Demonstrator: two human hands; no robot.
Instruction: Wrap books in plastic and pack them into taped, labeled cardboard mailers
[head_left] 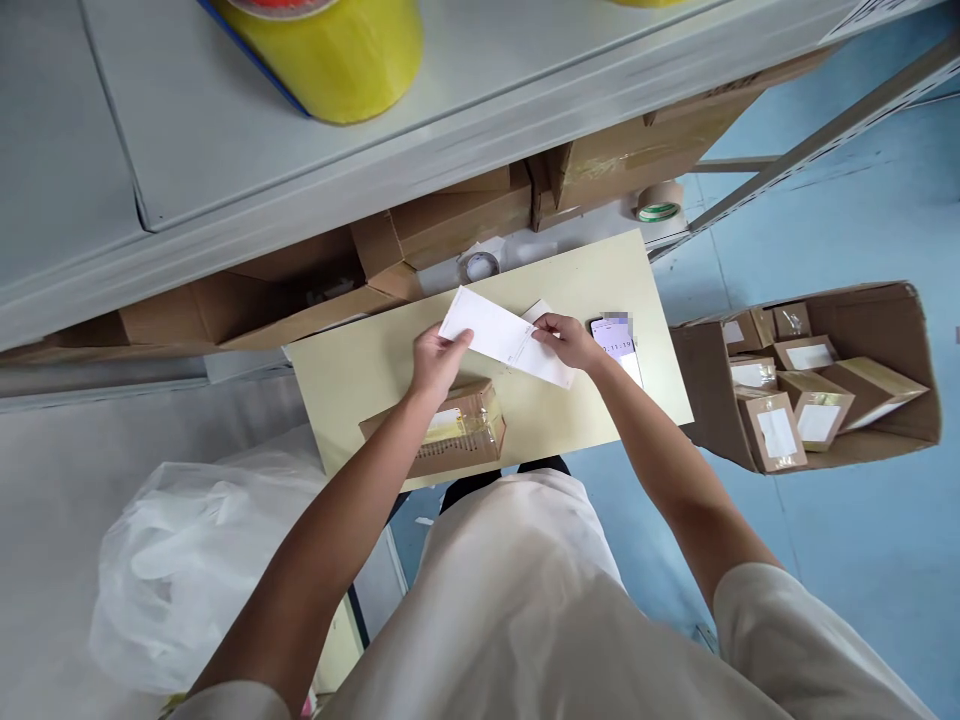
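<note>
Both hands hold a white paper slip [491, 328] above a pale yellow table. My left hand [437, 358] pinches its left end, thumb on top. At the slip's right part, my right hand [562, 340] has closed its fingers on the paper; a corner of another white piece [535, 311] shows behind it. Below my left forearm lies a taped cardboard box [465, 440] with a label, partly hidden by the arm. A phone with a lit screen [613, 338] rests to the right of my right hand.
The table [360, 370] stands under a grey shelf [300, 190] bearing a yellow tape roll [360, 60]. At right, a large carton [877, 320] holds several labelled boxes. Tape rolls [480, 266] and open cartons [457, 220] sit behind the table; a plastic bag [187, 560] lies left.
</note>
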